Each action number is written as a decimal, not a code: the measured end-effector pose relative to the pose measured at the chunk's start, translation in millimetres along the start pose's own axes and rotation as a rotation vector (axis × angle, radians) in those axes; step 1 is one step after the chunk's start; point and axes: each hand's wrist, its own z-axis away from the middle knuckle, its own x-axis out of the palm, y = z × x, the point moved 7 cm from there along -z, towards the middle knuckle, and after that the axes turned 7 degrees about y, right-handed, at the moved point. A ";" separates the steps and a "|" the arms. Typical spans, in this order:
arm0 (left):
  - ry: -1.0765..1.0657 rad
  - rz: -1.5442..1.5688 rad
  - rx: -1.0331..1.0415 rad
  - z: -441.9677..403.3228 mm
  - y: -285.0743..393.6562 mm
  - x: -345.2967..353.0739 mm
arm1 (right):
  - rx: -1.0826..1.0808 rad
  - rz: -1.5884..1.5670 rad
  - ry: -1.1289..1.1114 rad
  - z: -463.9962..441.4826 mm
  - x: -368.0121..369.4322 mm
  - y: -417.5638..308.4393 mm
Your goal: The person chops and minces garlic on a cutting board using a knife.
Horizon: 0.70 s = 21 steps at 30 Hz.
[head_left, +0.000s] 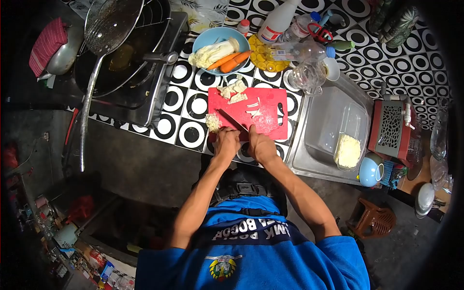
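Note:
My right hand (261, 146) is closed round the handle of a knife (231, 119), whose blade slants up and left across the red cutting board (270, 116). Beside it, my left hand (227, 143) rests at the board's near edge with fingers curled; whatever they hold is hidden. A small heap of finely chopped pale vegetable (213, 123) lies left of the blade. Larger pale leaf pieces (233, 91) sit at the board's far edge. Thin white strips (253, 109) are scattered right of the blade.
Behind the board, a blue bowl (202, 42) holds napa cabbage (215, 53) and carrots (235, 62). Left stands a stove (145, 104) with a wok and a long-handled strainer (113, 26). Right, a metal sink (302, 150) holds a clear container of shredded vegetable (348, 151). Bottles (278, 21) stand behind.

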 end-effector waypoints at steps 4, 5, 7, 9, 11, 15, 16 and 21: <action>0.040 -0.037 0.056 1.5 -0.9 0.4 | -0.041 0.021 0.037 -5.3 -10.6 -1.4; 0.056 -0.018 0.060 1.9 -1.6 1.2 | -0.016 -0.006 0.019 -2.5 -7.8 -0.7; 0.091 0.019 0.063 2.2 1.3 -2.5 | 0.029 -0.058 -0.022 1.8 -0.3 -3.0; 0.039 0.014 0.014 2.0 -1.0 -0.3 | 0.056 -0.091 -0.012 2.0 7.0 -2.4; 0.039 0.006 0.011 2.2 -3.0 1.1 | 0.003 -0.096 0.018 -0.7 5.8 -5.4; 0.048 -0.043 0.081 2.3 -3.8 2.6 | -0.062 -0.063 0.103 -8.6 -1.8 -8.3; 0.031 -0.065 0.088 2.0 -3.5 2.3 | -0.053 -0.074 0.090 -5.7 -0.2 -8.9; 0.016 0.015 0.003 -1.5 0.4 -1.5 | 0.028 -0.109 -0.015 -1.8 11.3 -1.4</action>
